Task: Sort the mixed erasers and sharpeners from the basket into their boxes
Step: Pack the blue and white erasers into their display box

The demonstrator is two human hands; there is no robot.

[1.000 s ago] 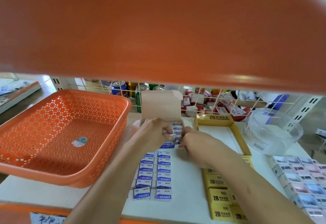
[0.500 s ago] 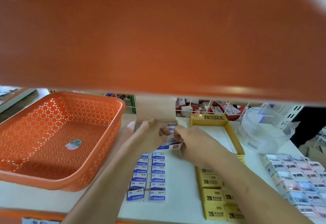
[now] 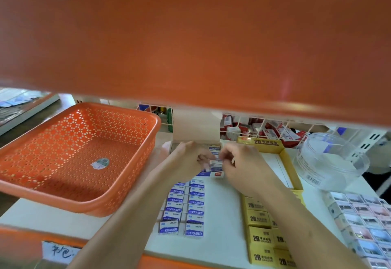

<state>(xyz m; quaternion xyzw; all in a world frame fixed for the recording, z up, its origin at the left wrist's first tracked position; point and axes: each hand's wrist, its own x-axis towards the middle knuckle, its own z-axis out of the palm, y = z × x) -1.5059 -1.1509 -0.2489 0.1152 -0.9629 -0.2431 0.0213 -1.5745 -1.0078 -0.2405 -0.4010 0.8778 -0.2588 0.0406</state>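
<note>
My left hand and my right hand meet over a small open eraser box with its brown flap up. Between their fingertips they pinch a white and blue eraser; the image is blurred there. Two rows of blue-labelled erasers lie on the white shelf below my hands. The orange perforated basket stands at the left with only a sticker inside. A yellow box stands open to the right, with yellow 2B erasers in front of it.
An orange shelf overhead blocks the upper half of the view. A clear round tub sits at the right. Small pastel boxes fill the lower right. A white wire rack with red packs runs along the back.
The view dipped and rose slightly. Both hands stayed at the open eraser box, fingers working on the eraser between them. The basket and rows have not moved.
</note>
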